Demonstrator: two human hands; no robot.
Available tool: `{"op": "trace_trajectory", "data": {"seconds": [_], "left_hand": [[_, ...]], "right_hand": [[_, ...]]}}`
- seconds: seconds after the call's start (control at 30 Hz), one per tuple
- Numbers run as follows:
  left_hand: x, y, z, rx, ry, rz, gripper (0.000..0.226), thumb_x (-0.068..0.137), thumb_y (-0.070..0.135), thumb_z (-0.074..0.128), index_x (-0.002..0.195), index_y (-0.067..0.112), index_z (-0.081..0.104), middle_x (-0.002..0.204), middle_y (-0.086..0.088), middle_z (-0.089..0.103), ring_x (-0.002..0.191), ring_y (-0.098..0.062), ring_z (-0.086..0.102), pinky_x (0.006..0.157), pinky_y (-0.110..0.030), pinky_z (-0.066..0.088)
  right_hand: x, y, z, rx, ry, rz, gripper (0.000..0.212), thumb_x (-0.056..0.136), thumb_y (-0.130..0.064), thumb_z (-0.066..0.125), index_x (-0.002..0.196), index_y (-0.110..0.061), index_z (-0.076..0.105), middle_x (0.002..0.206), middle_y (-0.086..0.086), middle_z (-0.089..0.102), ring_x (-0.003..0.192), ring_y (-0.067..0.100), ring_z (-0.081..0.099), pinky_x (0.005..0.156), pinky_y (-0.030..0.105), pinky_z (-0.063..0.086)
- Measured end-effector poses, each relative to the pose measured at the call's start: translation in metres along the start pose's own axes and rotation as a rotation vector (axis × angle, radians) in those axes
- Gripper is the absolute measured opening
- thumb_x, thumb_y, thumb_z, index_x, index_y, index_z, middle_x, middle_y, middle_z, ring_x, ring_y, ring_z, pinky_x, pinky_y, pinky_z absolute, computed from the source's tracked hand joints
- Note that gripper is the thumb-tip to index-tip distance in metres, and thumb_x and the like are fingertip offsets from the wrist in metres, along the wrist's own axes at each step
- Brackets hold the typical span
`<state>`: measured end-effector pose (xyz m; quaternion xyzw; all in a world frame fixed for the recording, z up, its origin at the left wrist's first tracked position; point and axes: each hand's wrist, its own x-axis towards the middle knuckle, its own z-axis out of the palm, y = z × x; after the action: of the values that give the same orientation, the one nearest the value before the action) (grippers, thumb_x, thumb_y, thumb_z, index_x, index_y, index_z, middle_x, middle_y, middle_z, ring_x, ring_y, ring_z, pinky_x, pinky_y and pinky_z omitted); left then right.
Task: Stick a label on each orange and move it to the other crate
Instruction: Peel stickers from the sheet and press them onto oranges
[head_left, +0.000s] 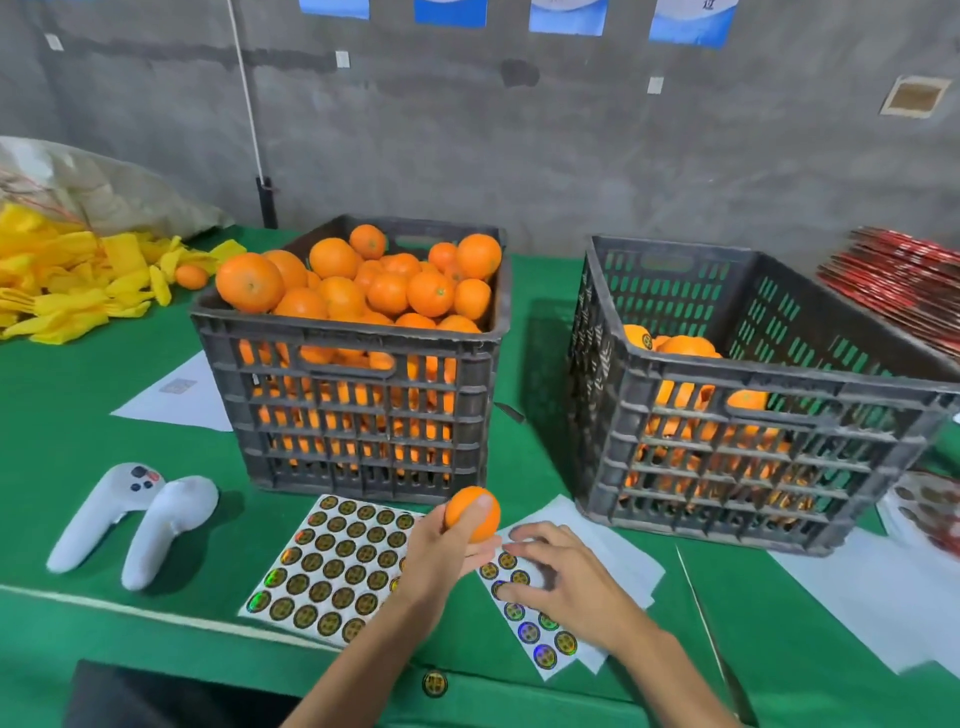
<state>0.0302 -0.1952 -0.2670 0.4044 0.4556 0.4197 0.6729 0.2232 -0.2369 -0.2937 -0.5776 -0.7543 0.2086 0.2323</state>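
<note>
1. The round gold holographic labels (340, 566) lie in rows on a white backing sheet; their print is too small to read.
2. The left hand (441, 551) grips a small smooth orange (472, 514), held above the sheet in front of the full dark slatted plastic crate (353, 395).
3. The right hand (566, 577), fingers loosely spread, rests its fingertips on a second, partly used label sheet (540, 634).
4. The part-filled dark plastic crate (737, 441) stands to the right; an orange in it bears a label.
5. All sits on a green cloth-covered table (67, 431) before a grey concrete wall (519, 145) hung with blue and white papers (693, 21).
</note>
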Motion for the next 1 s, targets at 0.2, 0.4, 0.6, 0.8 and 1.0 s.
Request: {"op": "trace_trajectory", "data": {"seconds": [0.2, 0.4, 0.6, 0.8, 1.0], "left_hand": [[-0.001, -0.005, -0.004, -0.067, 0.014, 0.034, 0.038, 0.095, 0.030, 0.072, 0.127, 0.015, 0.058, 0.118, -0.016, 0.073, 0.099, -0.029, 0.077, 0.097, -0.047, 0.059], [-0.001, -0.010, -0.004, -0.003, 0.024, 0.091, 0.044, 0.093, 0.030, 0.076, 0.130, 0.009, 0.062, 0.115, -0.013, 0.075, 0.101, -0.028, 0.076, 0.099, -0.048, 0.058], [0.000, -0.011, -0.004, 0.053, 0.028, 0.118, 0.042, 0.093, 0.030, 0.075, 0.128, 0.010, 0.063, 0.117, -0.012, 0.073, 0.102, -0.024, 0.076, 0.095, -0.045, 0.060], [-0.002, -0.013, -0.004, 0.100, 0.013, 0.161, 0.045, 0.091, 0.034, 0.076, 0.129, 0.012, 0.063, 0.118, -0.009, 0.072, 0.102, -0.021, 0.076, 0.093, -0.041, 0.061], [0.001, -0.016, -0.006, 0.123, 0.020, 0.170, 0.045, 0.087, 0.041, 0.080, 0.124, 0.020, 0.064, 0.118, -0.007, 0.072, 0.100, -0.018, 0.076, 0.090, -0.037, 0.062]], "right_hand": [[0.005, 0.003, -0.001, 0.043, -0.001, -0.002, 0.043, 0.090, -0.058, 0.066, 0.119, -0.028, 0.075, 0.123, -0.021, 0.051, 0.097, 0.008, 0.054, 0.083, 0.021, 0.047], [0.012, 0.003, 0.002, 0.155, 0.053, 0.037, 0.020, 0.089, -0.041, 0.076, 0.104, -0.029, 0.080, 0.114, -0.019, 0.059, 0.073, 0.008, 0.051, 0.071, 0.014, 0.043], [0.014, 0.003, 0.003, 0.260, 0.086, 0.088, 0.005, 0.090, -0.030, 0.078, 0.089, -0.034, 0.081, 0.108, -0.016, 0.064, 0.070, 0.011, 0.052, 0.069, 0.019, 0.045], [0.017, 0.002, 0.002, 0.312, 0.070, 0.120, 0.012, 0.089, -0.028, 0.079, 0.100, -0.033, 0.077, 0.104, -0.009, 0.061, 0.068, 0.005, 0.047, 0.069, 0.021, 0.043], [0.018, 0.001, 0.001, 0.198, 0.027, 0.077, 0.033, 0.086, -0.045, 0.078, 0.117, -0.033, 0.073, 0.107, -0.008, 0.055, 0.074, 0.005, 0.048, 0.071, 0.019, 0.044]]}}
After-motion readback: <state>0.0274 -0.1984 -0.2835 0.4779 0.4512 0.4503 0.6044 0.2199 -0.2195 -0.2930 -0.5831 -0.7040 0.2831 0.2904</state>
